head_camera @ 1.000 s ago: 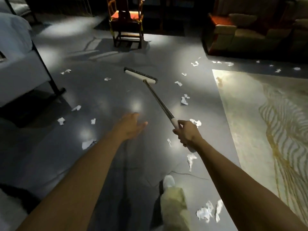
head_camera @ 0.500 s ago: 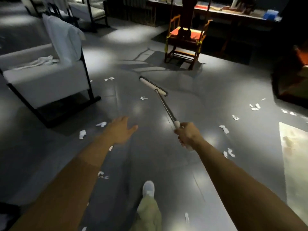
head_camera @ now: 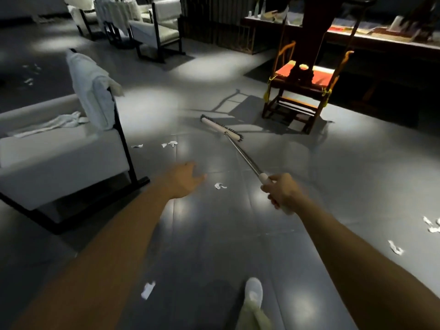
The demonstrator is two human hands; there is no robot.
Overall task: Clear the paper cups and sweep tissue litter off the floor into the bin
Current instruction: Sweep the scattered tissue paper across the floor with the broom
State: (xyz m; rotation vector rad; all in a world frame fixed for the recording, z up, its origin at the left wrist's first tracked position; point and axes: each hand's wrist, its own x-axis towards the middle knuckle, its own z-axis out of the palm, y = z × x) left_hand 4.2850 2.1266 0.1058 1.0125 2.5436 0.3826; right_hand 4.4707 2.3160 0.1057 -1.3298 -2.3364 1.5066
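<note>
The right hand (head_camera: 283,192) curls tight round the white grip at the end of the broom (head_camera: 240,151), fingers wrapped fully about it. The metal shaft runs away toward 11 o'clock to the broom head (head_camera: 221,128), which lies on the grey floor (head_camera: 214,234) just short of the wooden chair (head_camera: 302,91) at 1 o'clock. The left hand (head_camera: 184,179) is held out over the floor, palm down, fingers loosely spread, holding and touching nothing. Between the two hands lies a tissue scrap (head_camera: 220,186). A tissue pair (head_camera: 170,144) lies at 11 o'clock, near the foot of the white armchair (head_camera: 59,151) at 9 o'clock. A folded tissue (head_camera: 148,289) lies at 7 o'clock beside the left forearm, and scattered tissue pieces (head_camera: 395,247) lie at 4 o'clock. A white shoe (head_camera: 254,290) shows at 6 o'clock.
</note>
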